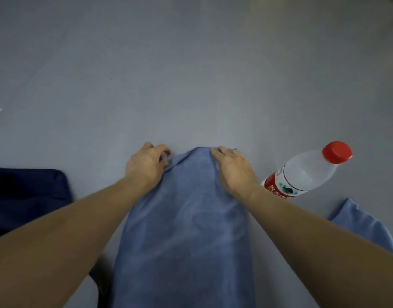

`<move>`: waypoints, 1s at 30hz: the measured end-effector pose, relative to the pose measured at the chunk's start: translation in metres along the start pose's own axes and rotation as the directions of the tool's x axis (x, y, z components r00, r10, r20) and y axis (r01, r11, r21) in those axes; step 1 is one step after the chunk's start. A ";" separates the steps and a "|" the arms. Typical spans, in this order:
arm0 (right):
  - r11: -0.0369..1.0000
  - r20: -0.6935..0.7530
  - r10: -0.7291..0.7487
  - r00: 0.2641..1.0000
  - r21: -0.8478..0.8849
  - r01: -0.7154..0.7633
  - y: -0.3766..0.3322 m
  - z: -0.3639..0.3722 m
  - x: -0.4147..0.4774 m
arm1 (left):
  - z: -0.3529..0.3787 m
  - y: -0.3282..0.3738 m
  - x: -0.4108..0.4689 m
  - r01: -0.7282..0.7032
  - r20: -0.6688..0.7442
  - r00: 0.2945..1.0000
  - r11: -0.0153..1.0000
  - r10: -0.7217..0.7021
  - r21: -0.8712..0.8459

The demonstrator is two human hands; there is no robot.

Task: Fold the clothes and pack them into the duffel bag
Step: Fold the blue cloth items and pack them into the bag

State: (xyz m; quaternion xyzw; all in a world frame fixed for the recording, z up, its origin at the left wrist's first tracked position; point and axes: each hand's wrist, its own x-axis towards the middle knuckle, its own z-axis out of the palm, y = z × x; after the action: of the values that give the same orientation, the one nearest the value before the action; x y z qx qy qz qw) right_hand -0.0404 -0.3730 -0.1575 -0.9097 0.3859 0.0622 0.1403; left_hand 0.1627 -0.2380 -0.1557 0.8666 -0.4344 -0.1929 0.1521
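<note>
— Blue cloth, that: what are you doing with it?

— I am working at the far end of a blue garment (186, 230) that is lying stretched out on the grey floor (191, 74), running from under my arms out to my fingertips. My left hand (146, 167) is sitting at its far left corner, and the fingers (163, 150) there are curling in and pinching the fabric, which is bunching into a small fold just beside my thumb.

— And the other hand?

— My right hand (233, 170) is lying palm down on the far right part of the same garment. Its fingers (222, 152) are staying fairly straight and close together, pressing on the cloth, with the tips reaching the far edge. They are not closing round anything.

— What is lying around your hands?

— To the right of my right fingers a clear plastic bottle (302, 174) is lying on its side, its red cap (337, 152) pointing away from me. It is near my wrist but not touching it. Nearer to me on that side, beyond my right forearm, a second blue cloth (364, 225) is showing. Well to the left of my left hand, a dark navy bag (24, 192) is resting on the floor; I cannot tell whether it is standing open.
</note>
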 end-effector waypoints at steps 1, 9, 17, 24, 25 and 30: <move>1.000 -0.009 0.001 1.000 -0.004 -0.001 0.001 0.001 0.003 | 0.001 0.001 -0.002 -0.030 0.017 0.999 0.999 0.029 0.032; 0.998 -0.036 0.014 0.999 0.067 -0.011 0.004 -0.007 0.014 | -0.001 0.003 -0.006 -0.104 -0.067 0.992 0.991 0.110 0.087; 0.999 -0.164 -0.023 0.986 -0.037 0.017 0.005 -0.035 0.004 | -0.051 -0.003 -0.005 -0.255 -0.223 0.941 0.967 0.254 0.025; 0.993 -0.256 -0.116 0.960 -0.058 0.105 -0.001 -0.082 -0.053 | -0.092 -0.003 -0.068 -0.191 -0.273 0.943 0.981 0.193 0.033; 0.989 -0.247 -0.146 0.958 -0.051 0.138 -0.002 -0.086 -0.067 | -0.092 -0.004 -0.085 -0.187 -0.262 0.947 0.982 0.184 0.013; 0.961 -0.091 -0.275 0.957 -0.039 0.273 -0.013 -0.069 -0.167 | -0.079 -0.014 -0.187 -0.208 -0.184 0.961 0.978 0.205 0.004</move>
State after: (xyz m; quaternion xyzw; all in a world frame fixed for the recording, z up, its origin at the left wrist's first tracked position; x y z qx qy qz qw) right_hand -0.1472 -0.2710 -0.0525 -0.9580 0.2617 0.0036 0.1169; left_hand 0.1070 -0.0706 -0.0547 0.8295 -0.5050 -0.0987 0.2173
